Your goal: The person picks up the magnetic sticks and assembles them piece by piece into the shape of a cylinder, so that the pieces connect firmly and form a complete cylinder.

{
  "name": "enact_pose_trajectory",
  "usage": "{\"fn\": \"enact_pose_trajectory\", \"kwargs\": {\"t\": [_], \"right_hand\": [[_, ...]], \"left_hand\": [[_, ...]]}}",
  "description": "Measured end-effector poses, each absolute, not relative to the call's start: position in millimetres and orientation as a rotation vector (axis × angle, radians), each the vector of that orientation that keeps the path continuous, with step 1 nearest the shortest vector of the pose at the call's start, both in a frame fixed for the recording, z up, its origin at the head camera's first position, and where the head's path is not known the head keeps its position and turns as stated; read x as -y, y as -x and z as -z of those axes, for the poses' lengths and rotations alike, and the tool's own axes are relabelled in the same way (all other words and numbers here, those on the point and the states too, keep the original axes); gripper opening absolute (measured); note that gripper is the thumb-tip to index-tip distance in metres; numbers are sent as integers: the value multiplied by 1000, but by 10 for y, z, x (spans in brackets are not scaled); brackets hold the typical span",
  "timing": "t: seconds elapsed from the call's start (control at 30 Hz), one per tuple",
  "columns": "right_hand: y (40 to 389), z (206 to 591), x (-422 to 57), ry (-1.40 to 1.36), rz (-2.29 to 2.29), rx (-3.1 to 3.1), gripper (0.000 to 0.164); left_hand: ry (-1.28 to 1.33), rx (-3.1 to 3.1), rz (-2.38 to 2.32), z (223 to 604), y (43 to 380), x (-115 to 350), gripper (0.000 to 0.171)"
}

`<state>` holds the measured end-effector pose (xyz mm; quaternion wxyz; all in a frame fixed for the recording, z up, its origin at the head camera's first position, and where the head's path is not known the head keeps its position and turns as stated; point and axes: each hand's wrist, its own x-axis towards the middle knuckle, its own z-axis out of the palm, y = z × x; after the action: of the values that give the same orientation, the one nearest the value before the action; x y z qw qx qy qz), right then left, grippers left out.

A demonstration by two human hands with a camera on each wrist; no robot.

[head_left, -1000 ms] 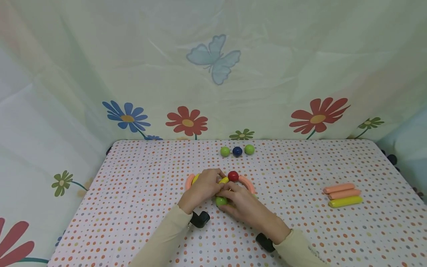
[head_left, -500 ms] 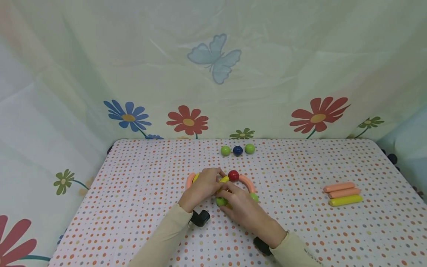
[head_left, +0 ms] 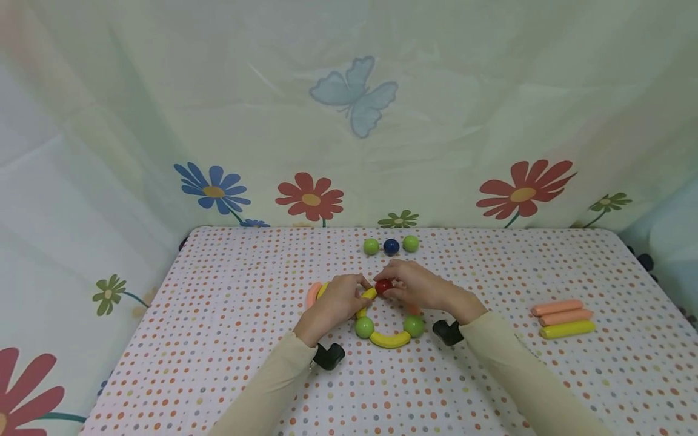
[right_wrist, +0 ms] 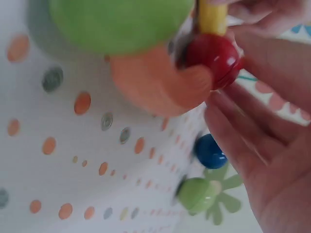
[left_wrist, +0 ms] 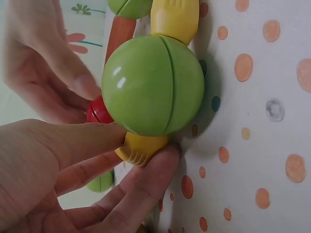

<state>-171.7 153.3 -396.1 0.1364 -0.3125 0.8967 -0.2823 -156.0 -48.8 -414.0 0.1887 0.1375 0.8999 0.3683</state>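
Note:
My left hand (head_left: 339,300) pinches a yellow curved stick (left_wrist: 141,148) between thumb and fingers, right beside a green ball (left_wrist: 153,85). With its thumb and fingers my right hand (head_left: 422,287) holds a red ball (head_left: 383,287) at the far end of that yellow stick. These pieces lie in a ring. A second green ball (head_left: 414,326), a yellow curved stick (head_left: 389,340) at the near side and an orange curved stick (right_wrist: 158,82) make up the rest of it. In the head view my right hand hides most of the orange stick.
Behind the ring stand two green balls (head_left: 371,246) with a dark blue ball (head_left: 391,246) between them. Orange sticks (head_left: 557,307) and a yellow stick (head_left: 568,329) lie at the right. Left of the ring, an orange curved piece (head_left: 312,295) is partly covered by my left hand.
My right hand has left the near-left green ball, moved up and to the right, and taken hold of the red ball. My left hand has stayed nearly in place.

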Motion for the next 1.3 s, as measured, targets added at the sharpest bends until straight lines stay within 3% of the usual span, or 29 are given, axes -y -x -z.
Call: {"fn": "enact_pose_trajectory", "kwargs": {"t": [0.2, 0.8, 1.13, 1.3], "right_hand": [[1850, 4047, -1553, 920, 805, -2570, 29], [1726, 4280, -1532, 879, 893, -2813, 31], [1396, 3904, -1782, 1006, 801, -2720, 24], [1175, 3880, -1889, 1154, 654, -2652, 32]], "left_hand": [[-386, -2545, -1018, 4141, 1558, 471, 27], [-369, -2564, -1001, 4129, 1546, 472, 29], [-351, -2559, -1006, 4153, 1550, 463, 29], [-359, -2577, -996, 4159, 1546, 463, 28]]}}
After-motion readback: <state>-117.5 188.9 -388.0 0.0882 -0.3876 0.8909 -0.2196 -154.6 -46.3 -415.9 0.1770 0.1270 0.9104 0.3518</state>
